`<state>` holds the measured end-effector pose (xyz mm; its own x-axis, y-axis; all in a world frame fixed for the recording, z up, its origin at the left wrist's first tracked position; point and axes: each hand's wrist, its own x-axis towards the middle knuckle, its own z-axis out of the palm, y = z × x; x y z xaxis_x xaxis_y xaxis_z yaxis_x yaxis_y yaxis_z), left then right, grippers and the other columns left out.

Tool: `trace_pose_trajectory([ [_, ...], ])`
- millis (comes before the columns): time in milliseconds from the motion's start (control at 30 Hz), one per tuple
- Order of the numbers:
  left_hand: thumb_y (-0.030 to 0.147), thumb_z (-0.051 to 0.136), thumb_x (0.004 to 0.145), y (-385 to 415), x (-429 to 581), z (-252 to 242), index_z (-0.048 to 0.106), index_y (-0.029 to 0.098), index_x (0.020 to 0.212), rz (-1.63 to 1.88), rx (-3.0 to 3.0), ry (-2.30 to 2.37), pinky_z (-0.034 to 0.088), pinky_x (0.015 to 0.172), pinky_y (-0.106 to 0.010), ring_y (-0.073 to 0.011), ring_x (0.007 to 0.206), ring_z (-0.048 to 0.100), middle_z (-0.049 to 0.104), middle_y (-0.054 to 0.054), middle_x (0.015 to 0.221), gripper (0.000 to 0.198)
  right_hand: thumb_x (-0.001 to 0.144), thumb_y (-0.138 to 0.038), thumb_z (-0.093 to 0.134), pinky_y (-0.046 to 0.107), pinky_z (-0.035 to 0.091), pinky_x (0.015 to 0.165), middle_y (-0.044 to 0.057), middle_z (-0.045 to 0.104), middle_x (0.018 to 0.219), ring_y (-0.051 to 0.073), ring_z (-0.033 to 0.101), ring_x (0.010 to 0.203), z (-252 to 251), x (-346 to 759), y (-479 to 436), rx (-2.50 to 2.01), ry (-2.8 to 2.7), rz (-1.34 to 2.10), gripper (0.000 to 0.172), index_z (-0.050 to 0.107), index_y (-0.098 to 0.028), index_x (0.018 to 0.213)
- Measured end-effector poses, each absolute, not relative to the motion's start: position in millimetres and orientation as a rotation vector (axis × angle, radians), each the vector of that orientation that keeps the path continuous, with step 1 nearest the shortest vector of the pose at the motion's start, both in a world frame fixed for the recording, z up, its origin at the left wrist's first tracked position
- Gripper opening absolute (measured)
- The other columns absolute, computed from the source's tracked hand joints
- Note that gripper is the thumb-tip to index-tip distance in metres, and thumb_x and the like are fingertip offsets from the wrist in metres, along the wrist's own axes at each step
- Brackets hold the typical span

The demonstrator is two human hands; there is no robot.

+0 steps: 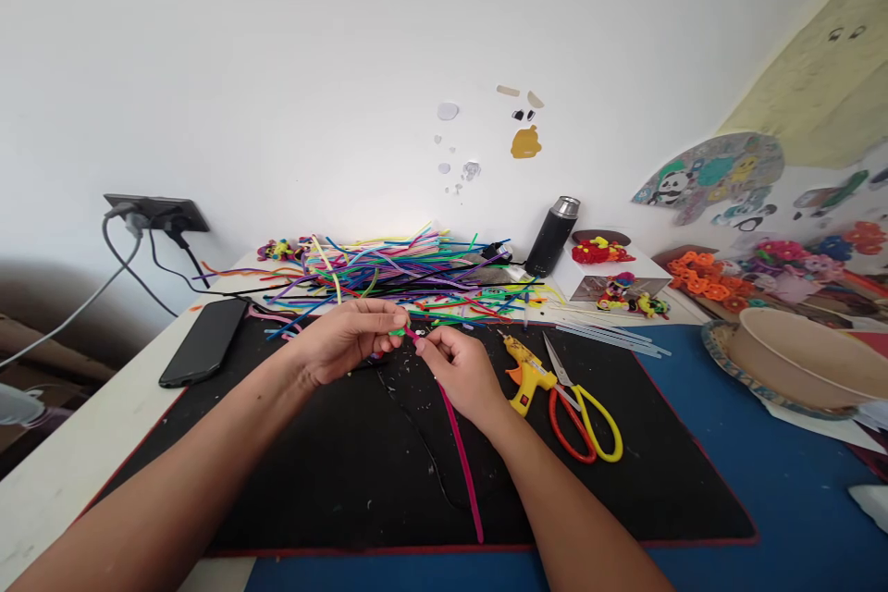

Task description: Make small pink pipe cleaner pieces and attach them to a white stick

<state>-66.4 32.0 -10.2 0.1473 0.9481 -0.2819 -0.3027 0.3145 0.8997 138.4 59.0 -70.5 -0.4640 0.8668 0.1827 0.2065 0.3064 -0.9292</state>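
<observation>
Left hand (357, 333) and right hand (463, 375) are pinching the magenta pipe cleaner (460, 453), whose tail, trailing toward the counter's (62, 458) near edge, is risking slippage through right forearm (565, 481) contact.

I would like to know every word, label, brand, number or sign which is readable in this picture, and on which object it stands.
Nothing can be read with certainty.
Yellow glue gun: dark markings along its body, too small and blurred to read.
Black flask: tiny light marks near its base, too small to read.
Wall stickers: shapes and pictures, no letters I can make out.
</observation>
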Motion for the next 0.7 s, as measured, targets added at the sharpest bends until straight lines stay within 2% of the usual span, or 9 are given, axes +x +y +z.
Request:
trace_pose_trajectory([
  [200,0.028,0.095,0.064,25.8,-58.6,-8.0,0.079,0.013,0.074,0.961,0.912,1.055,0.05,0.059,-0.019,-0.0098,0.061,0.059,0.069,-0.005,0.077,0.023,0.096,-0.047,0.063,0.027,0.028,0.054,-0.005,0.048,0.059,0.013,0.041,0.055,-69.5,140.6,63.1,-0.988,-1.905,1.13,0.031,0.065,-0.021,0.079],
  [367,0.032,0.09,0.068,18.3,-49.7,-2.3,0.08,0.016,0.074,0.884,1.129,1.118,0.053,0.062,-0.022,-0.0112,0.064,0.059,0.066,-0.003,0.083,0.02,0.095,-0.04,0.064,0.026,0.03,0.054,-0.004,0.052,0.059,0.013,0.044,0.054,-65.7,143.7,64.5,-1.033,-1.963,1.047,0.025,0.069,-0.019,0.08],
  [567,0.035,0.086,0.073,11.0,-41.1,1.2,0.08,0.018,0.07,0.905,1.35,1.197,0.057,0.065,-0.027,-0.0107,0.068,0.061,0.063,-0.007,0.116,0.018,0.096,-0.037,0.063,0.027,0.027,0.054,-0.005,0.051,0.058,0.012,0.043,0.054,-65.3,146.6,66.3,-1.017,-2.008,0.978,0.023,0.071,-0.019,0.083],
  [700,0.038,0.085,0.073,11.4,-40.4,-2.6,0.081,0.018,0.073,0.917,1.352,1.23,0.06,0.065,-0.03,-0.0106,0.065,0.062,0.063,-0.009,0.127,0.02,0.097,-0.039,0.063,0.027,0.028,0.053,-0.005,0.054,0.056,0.012,0.045,0.052,-67.9,148.0,69.0,-1.035,-2.002,0.942,0.025,0.071,-0.02,0.084],
])
